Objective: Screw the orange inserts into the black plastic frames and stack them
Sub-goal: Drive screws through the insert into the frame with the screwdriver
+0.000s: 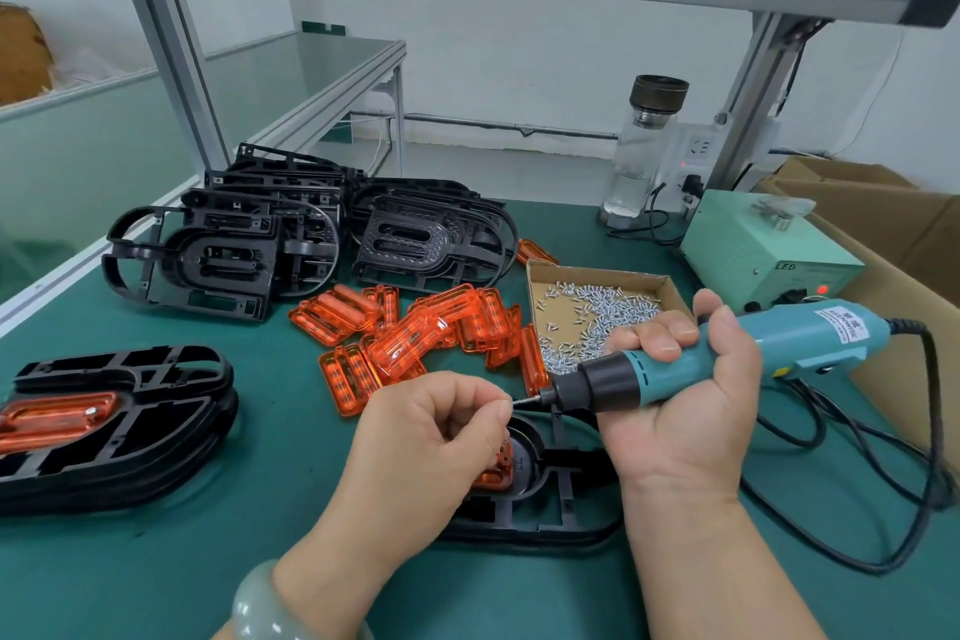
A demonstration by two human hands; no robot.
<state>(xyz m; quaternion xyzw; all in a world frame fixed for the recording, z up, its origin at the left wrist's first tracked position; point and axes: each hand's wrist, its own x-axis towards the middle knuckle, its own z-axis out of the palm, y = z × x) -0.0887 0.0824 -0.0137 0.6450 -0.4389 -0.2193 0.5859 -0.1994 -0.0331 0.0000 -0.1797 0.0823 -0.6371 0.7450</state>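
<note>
One slip is the main risk here: the left hand point(431, 437) has thumb and forefinger pinched together right at the bit point(527, 399) of the teal electric screwdriver point(810, 338), apparently seating a screw too small to make out. The right hand point(685, 400) is wrapped tightly round the tool's barrel. If the trigger fires early, the bit could nip the fingertips or fling the screw. A screw seated crooked on the bit would likely drive askew and crack the orange insert point(493, 476), which sits in the black frame point(535, 530) lying flat under both hands. Nothing pins that frame down, so it may skate on the green mat point(260, 535).

The power cord point(924, 457) loops on the mat at the right and could drag. Loose orange inserts point(415, 333) crowd just beyond the hands, beside the cardboard tray of screws point(597, 271). Bare frames point(218, 260) are heaped behind; the finished stack point(130, 437) waits at the left.
</note>
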